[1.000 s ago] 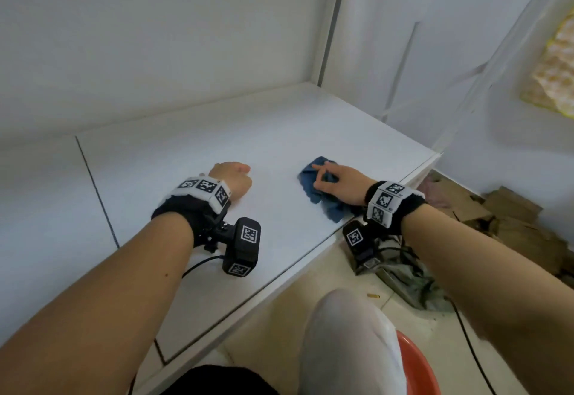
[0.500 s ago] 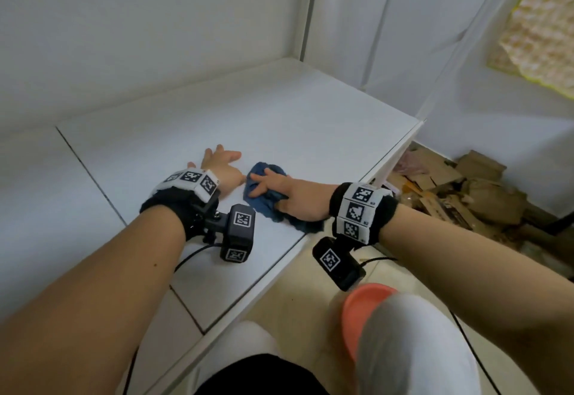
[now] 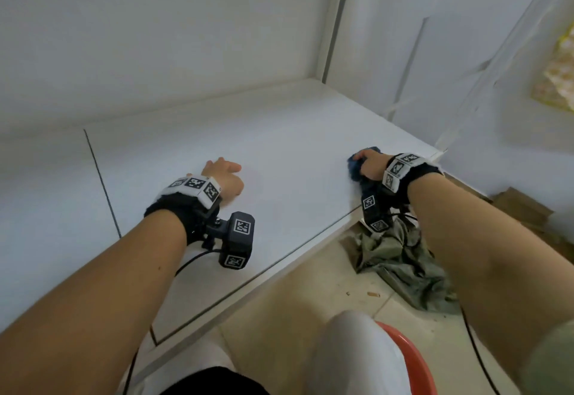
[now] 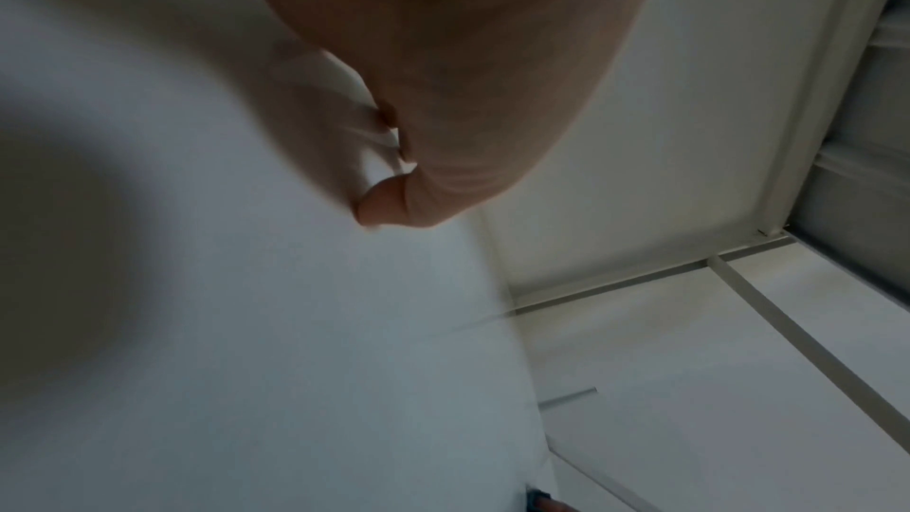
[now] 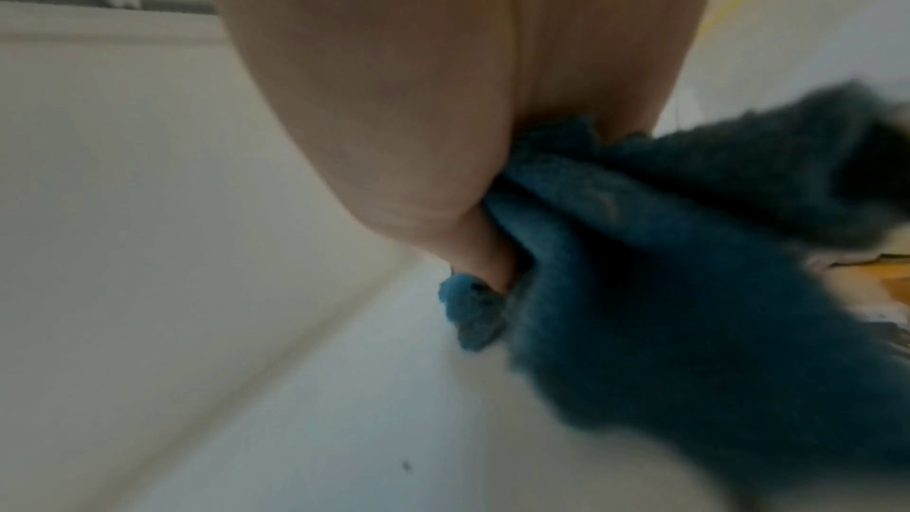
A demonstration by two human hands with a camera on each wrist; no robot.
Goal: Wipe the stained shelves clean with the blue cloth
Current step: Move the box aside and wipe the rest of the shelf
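The white shelf (image 3: 279, 146) lies low in front of me. My left hand (image 3: 224, 175) rests palm down on its middle and holds nothing; the left wrist view shows the palm and thumb tip (image 4: 379, 205) against the white surface. My right hand (image 3: 369, 166) grips the bunched blue cloth (image 3: 356, 171) and presses it on the shelf near the right front corner. In the right wrist view the blue cloth (image 5: 664, 287) fills the space under the palm, with the thumb sunk into it. A small dark speck (image 5: 406, 466) sits on the shelf in front of the cloth.
A dark seam (image 3: 102, 183) crosses the shelf at the left. White walls close the back and right side. On the tiled floor lie an olive-green rag (image 3: 400, 258) and cardboard pieces (image 3: 521, 208). My knee (image 3: 357, 351) and an orange stool (image 3: 416, 360) are below.
My right hand has swept the blue cloth from beside the left hand over to the shelf's right front corner. The left hand has stayed where it was.
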